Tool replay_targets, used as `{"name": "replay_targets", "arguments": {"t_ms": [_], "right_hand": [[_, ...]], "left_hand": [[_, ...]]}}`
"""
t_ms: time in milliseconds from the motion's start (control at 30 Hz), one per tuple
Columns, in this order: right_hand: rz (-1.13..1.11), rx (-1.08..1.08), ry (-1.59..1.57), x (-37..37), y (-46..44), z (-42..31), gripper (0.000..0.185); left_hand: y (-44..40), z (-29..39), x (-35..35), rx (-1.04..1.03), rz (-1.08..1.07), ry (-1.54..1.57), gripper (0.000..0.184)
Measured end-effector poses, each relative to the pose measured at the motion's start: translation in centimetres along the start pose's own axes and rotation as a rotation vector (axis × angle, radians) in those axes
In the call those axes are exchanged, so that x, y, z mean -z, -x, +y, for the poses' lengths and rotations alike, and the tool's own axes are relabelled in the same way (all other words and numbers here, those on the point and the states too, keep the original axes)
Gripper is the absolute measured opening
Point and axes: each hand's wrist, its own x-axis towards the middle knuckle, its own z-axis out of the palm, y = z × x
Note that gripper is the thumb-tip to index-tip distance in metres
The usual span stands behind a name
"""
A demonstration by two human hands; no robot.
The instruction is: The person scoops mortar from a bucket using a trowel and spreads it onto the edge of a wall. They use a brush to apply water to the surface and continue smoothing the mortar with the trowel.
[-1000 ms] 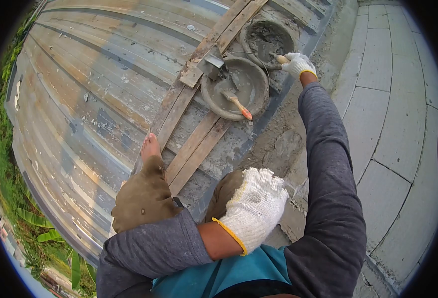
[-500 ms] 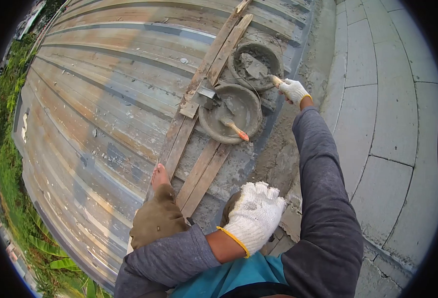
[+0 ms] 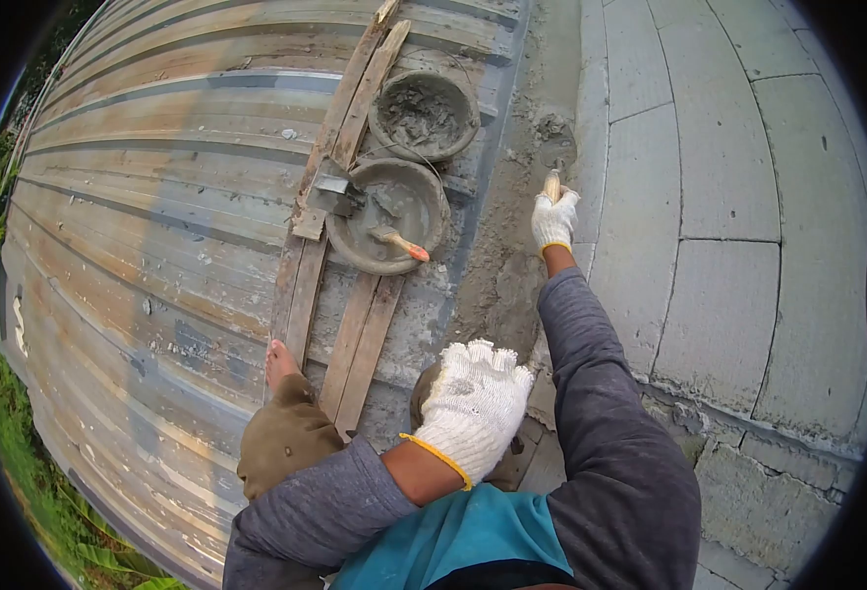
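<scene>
My right hand (image 3: 555, 218), in a white knit glove, is closed around the wooden handle of a trowel (image 3: 552, 185). The trowel's far end meets wet mortar (image 3: 555, 138) in the strip along the wall base; its blade is hard to make out there. My left hand (image 3: 478, 401), gloved too, rests over my bent knee with its fingers slightly apart and drooping, holding nothing visible. Left of the trowel stands a bucket (image 3: 424, 116) of grey mortar. Nearer me, a wider basin (image 3: 435, 231) of thin grey mix holds a brush (image 3: 399, 242) with an orange-tipped handle.
Long wooden planks (image 3: 301, 280) lie across the corrugated metal roof (image 3: 178, 206). A metal box-like piece (image 3: 331, 195) sits on them beside the basin. A grey block wall (image 3: 719, 187) rises on the right. My bare foot (image 3: 279, 362) is by the planks.
My right hand has brought the trowel from the bucket rightward to the mortar strip by the wall. The view has shifted right. My left hand stays on my knee.
</scene>
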Motion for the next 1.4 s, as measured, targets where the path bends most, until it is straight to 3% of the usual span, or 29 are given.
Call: {"name": "replay_targets", "arguments": {"t_ms": [167, 233, 400, 467, 567, 900, 967, 1167, 1233, 1333, 1400], "right_hand": [[-0.009, -0.063, 0.193, -1.0, -3.3, 1.0, 0.048], [-0.251, -0.094, 0.36, -1.2, -5.2, 1.4, 0.049], [-0.243, -0.087, 0.402, -1.7, -6.4, 2.7, 0.045], [-0.121, -0.064, 0.415, -1.4, -6.4, 2.7, 0.045], [-0.204, -0.064, 0.405, 0.2, -6.7, 2.5, 0.047], [-0.11, -0.057, 0.462, 0.9, -6.7, 2.7, 0.046], [-0.014, -0.03, 0.167, -0.5, -7.1, 3.8, 0.042], [-0.158, -0.058, 0.023, -3.1, -6.9, 4.9, 0.042], [-0.139, -0.04, 0.137, -4.5, -7.9, 6.1, 0.042], [-0.215, -0.199, 0.072, -6.0, -9.2, 6.9, 0.044], [-0.24, -0.45, -0.09, -7.7, -10.5, 8.1, 0.049]], "left_hand": [[-0.1, -0.3, 0.1, 0.021, 0.002, -0.018, 0.016], [-0.1, -0.3, 0.2, 0.035, -0.01, -0.016, 0.016], [-0.3, -0.3, -0.1, 0.055, 0.002, -0.014, 0.018], [-0.6, -0.3, -0.6, 0.055, 0.006, -0.02, 0.018], [-0.7, -0.2, -0.7, 0.048, -0.016, -0.036, 0.018], [-1.3, -0.2, -0.8, 0.024, -0.003, -0.027, 0.017], [-1.4, -0.2, -0.7, 0.027, -0.004, -0.033, 0.017], [-1.8, -0.2, -1.2, 0.03, -0.032, -0.019, 0.017], [-1.9, -0.3, -1.1, 0.039, -0.045, -0.024, 0.017], [-2.0, -0.3, -1.1, 0.056, -0.085, -0.035, 0.017], [-2.0, -0.5, -1.4, 0.064, -0.049, -0.042, 0.017]]}}
